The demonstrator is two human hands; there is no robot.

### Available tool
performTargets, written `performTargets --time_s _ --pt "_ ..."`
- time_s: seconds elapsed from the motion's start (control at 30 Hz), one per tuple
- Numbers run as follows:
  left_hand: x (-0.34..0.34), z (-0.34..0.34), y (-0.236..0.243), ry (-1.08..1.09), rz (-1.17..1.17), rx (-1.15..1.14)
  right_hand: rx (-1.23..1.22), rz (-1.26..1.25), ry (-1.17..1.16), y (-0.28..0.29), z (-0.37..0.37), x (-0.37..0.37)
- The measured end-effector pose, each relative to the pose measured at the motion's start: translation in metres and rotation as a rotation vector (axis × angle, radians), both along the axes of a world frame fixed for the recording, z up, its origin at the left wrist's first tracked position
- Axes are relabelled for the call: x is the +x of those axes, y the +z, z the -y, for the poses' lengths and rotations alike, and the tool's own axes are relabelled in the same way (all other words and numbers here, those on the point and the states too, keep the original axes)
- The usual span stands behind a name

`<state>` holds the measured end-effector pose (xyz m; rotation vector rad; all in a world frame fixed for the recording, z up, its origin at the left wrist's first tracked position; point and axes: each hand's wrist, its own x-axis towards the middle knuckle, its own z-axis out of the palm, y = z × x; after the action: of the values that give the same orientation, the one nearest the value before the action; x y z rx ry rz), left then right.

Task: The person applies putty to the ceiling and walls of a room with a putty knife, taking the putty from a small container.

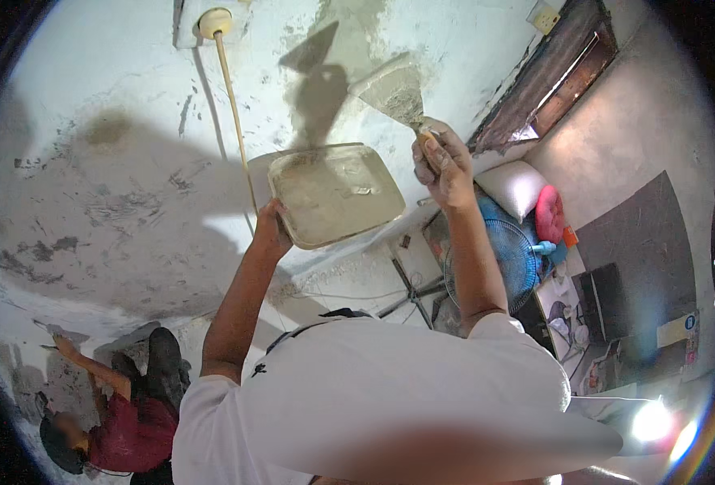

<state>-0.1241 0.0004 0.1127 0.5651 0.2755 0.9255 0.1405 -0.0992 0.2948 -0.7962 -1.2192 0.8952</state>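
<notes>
My left hand (272, 222) grips the left side of a shallow rectangular tray (309, 202) coated with pale grey putty, with a smeared lump near its middle. Higher up and to the right, my right hand (442, 162) is closed around the wooden handle of a wide putty knife (390, 93), its blade smeared with putty. The blade is raised before a white wall (252, 89) with grey damp-looking patches; I cannot tell whether it touches the surface. Shadows of the knife and hand fall on the wall.
A co-worker (131, 420) in a maroon shirt works at lower left with a tool. A thin pipe (232, 105) runs along the wall. At right are a blue fan (503, 255), pillow (507, 186), red cushion (550, 210), cluttered table (563, 315), window (567, 85) and lit lamp (651, 420).
</notes>
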Motion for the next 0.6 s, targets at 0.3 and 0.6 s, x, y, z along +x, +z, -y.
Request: performTargets --time_s 0.3,0.6 --pt "-0.007 -0.013 0.001 -0.035 0.153 -0.076 0.164 0.081 0.081 0.056 -0.038 0.008" --pt "-0.011 -0.012 0.021 -0.149 0.205 -0.035 0.432 0.451 -0.317 0.069 -0.089 0.007"
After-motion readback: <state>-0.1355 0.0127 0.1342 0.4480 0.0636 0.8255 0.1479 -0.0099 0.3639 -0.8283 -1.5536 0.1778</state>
